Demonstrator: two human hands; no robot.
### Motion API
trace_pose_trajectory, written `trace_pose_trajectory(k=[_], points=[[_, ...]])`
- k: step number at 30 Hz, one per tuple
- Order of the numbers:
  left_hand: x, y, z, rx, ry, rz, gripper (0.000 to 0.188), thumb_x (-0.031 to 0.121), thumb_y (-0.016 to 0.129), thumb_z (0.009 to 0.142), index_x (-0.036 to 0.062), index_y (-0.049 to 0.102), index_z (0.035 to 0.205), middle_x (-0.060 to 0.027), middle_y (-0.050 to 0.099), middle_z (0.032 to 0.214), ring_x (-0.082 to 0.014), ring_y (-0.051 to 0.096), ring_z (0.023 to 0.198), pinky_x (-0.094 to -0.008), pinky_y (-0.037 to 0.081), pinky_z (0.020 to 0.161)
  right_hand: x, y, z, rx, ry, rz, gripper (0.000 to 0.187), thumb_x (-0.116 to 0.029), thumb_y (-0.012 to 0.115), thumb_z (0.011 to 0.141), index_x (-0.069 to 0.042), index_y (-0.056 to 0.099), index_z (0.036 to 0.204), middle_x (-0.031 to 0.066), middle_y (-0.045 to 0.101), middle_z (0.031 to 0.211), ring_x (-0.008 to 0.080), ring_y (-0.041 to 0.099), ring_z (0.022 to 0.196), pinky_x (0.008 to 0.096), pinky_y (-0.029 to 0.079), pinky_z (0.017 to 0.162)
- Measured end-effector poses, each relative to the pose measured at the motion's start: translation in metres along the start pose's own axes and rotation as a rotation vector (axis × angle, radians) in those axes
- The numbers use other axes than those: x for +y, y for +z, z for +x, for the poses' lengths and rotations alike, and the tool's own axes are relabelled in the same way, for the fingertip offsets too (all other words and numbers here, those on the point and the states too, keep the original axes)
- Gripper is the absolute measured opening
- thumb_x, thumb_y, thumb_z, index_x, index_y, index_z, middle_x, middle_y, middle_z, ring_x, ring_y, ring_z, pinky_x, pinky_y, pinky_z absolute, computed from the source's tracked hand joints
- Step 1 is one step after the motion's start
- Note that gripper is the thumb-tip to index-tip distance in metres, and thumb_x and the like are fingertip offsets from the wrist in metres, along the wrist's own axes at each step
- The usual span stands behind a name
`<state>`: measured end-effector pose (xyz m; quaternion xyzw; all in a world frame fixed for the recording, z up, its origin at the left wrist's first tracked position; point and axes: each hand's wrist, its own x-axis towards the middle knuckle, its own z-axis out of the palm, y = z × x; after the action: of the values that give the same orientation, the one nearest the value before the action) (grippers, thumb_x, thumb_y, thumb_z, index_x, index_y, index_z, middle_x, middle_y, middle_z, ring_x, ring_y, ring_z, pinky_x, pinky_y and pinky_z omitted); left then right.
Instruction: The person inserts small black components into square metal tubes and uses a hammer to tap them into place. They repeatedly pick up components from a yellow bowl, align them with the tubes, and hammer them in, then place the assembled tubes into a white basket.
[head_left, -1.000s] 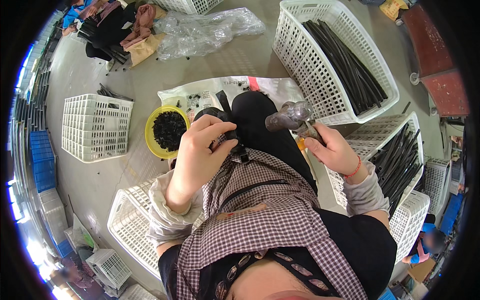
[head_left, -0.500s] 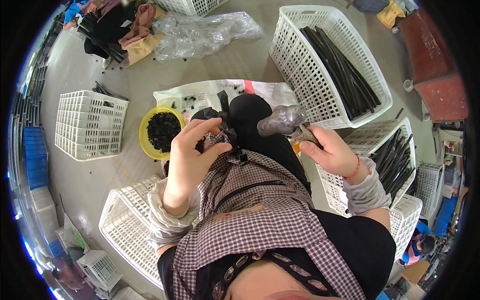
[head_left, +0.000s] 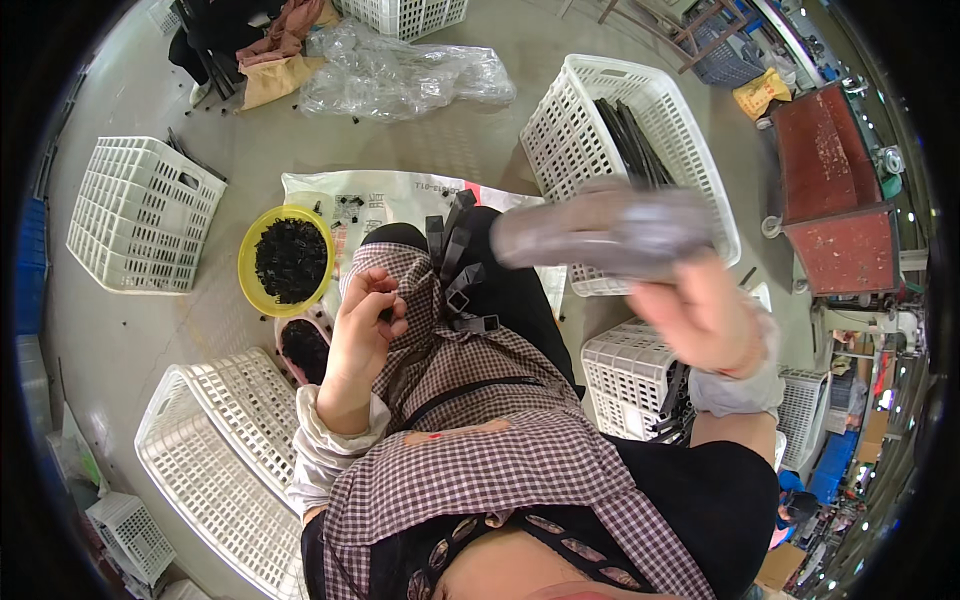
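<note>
My right hand (head_left: 695,320) is raised and closed round a grey, shiny-wrapped mallet (head_left: 600,230), both smeared by motion. Over my lap, the fingers of my left hand (head_left: 362,322) are curled in, with a small black piece (head_left: 386,314) partly showing between them. Several black square tubes (head_left: 456,240) lie between my thighs, some with hollow ends facing me. They are close to my left hand but apart from it. To the left, small black plastic pieces (head_left: 290,260) fill a yellow bowl (head_left: 247,268).
A pink container (head_left: 322,326) with dark pieces stands below the bowl. White crates stand at left (head_left: 140,220), lower left (head_left: 215,430), right (head_left: 625,380) and far right (head_left: 560,125), the last holding long black strips. A white sack (head_left: 400,190) and clear plastic (head_left: 400,75) lie ahead.
My right hand has lifted the mallet up and to the right. My left hand has drawn down from the tubes, its fingers now curled. The view has shifted, showing more to the right.
</note>
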<state>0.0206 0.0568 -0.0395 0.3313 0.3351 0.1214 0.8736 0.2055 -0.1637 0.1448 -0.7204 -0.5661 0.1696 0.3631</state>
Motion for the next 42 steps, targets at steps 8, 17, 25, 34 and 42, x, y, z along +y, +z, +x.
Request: trace_pose_trajectory(k=[8, 17, 25, 34, 42], points=[[-0.010, -0.007, -0.005, -0.166, 0.002, 0.051, 0.016, 0.008, 0.043, 0.098, 0.0007, 0.047, 0.113, -0.0091, 0.059, 0.099, -0.0065, 0.047, 0.060, -0.0185, 0.038, 0.045, 0.023, 0.014, 0.030, -0.267, 0.144, -0.167, 0.035, -0.030, 0.059, 0.093, 0.000, 0.046, 0.082, 0.0172, 0.052, 0.062, 0.0370, 0.054, 0.057, 0.0419, 0.042, 0.053], [-0.009, -0.002, -0.019, -0.162, 0.222, 0.378, 0.022, 0.015, 0.054, 0.097, 0.0014, 0.061, 0.113, -0.0004, 0.055, 0.078, -0.0034, 0.041, 0.056, -0.0170, 0.033, 0.049, 0.029, 0.023, -0.026, -0.160, 0.497, 0.073, 0.030, -0.029, 0.058, 0.095, 0.000, 0.054, 0.097, 0.0081, 0.051, 0.066, 0.0151, 0.048, 0.056, 0.0300, 0.040, 0.053], [0.007, 0.031, -0.036, -0.110, 0.678, 0.691, 0.031, -0.005, 0.072, 0.075, 0.0007, 0.063, 0.104, -0.0014, 0.060, 0.090, -0.0062, 0.048, 0.068, -0.0183, 0.040, 0.060, 0.041, 0.033, -0.049, -0.121, 0.462, 0.119, 0.031, -0.028, 0.058, 0.095, 0.002, 0.055, 0.101, 0.0071, 0.054, 0.067, 0.0141, 0.049, 0.058, 0.0289, 0.042, 0.056], [0.031, 0.049, -0.038, -0.284, 0.797, 1.101, 0.025, -0.006, 0.073, 0.072, 0.0009, 0.066, 0.095, -0.0070, 0.063, 0.094, -0.0127, 0.055, 0.064, -0.0226, 0.045, 0.056, 0.054, 0.034, -0.059, -0.088, 0.398, 0.120, 0.031, -0.029, 0.057, 0.095, 0.002, 0.055, 0.098, 0.0086, 0.054, 0.069, 0.0172, 0.051, 0.059, 0.0303, 0.043, 0.057], [0.040, 0.059, -0.029, -0.432, 0.745, 1.137, 0.031, -0.009, 0.071, 0.071, 0.0002, 0.068, 0.100, -0.0077, 0.064, 0.097, -0.0152, 0.058, 0.068, -0.0243, 0.046, 0.059, 0.065, 0.035, -0.064, -0.042, 0.395, 0.200, 0.031, -0.028, 0.058, 0.094, 0.003, 0.055, 0.097, 0.0093, 0.055, 0.070, 0.0189, 0.053, 0.060, 0.0311, 0.044, 0.058]])
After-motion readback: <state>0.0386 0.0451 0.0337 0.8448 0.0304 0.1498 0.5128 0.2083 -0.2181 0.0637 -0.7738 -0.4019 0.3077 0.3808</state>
